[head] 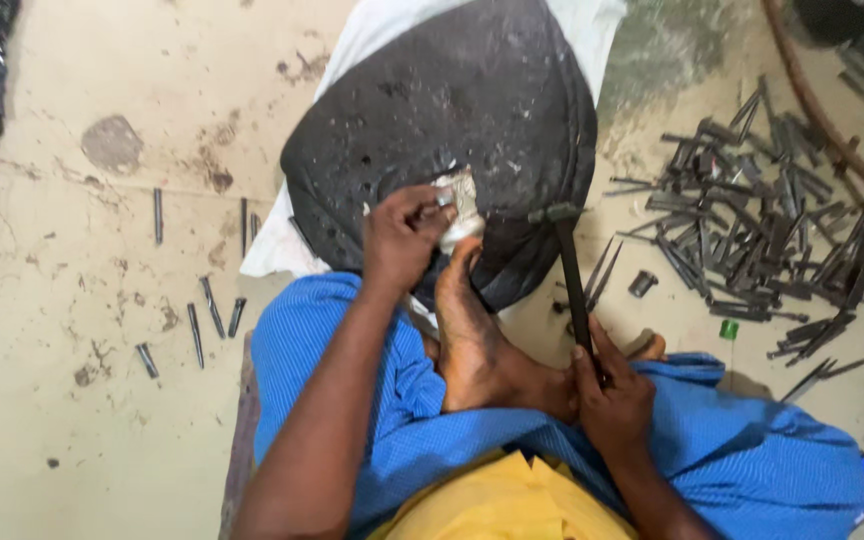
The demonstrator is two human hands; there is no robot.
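- Dusty, stained concrete floor (pixel 72 400) served as the workplace, with the person seated on it in a blue garment (pixel 352 400).
- Left hand (pixel 404 240) was closed with fingertips pinched together on a small pale metal piece (pixel 462 195), pressing it against the dark domed block (pixel 452 110); the hand covered much of the piece.
- Right hand (pixel 612 395) was clenched around the lower end of a dark hammer (pixel 570 270), whose head hovered just beside the pale piece, near the block's edge.
- A bare foot (pixel 467 330) was braced against the block's near rim, which probably kept it from sliding under blows.
- Judging from this, good work called for keeping the pinching fingertips clear of the hammer's landing spot, holding the piece flat, and striking short and square.
- A white cloth (pixel 277 245) lay under the block.
- Outward to the right lay a heap of dark punches (pixel 752 220); a few loose punches (pixel 202 320) lay well apart on the left.
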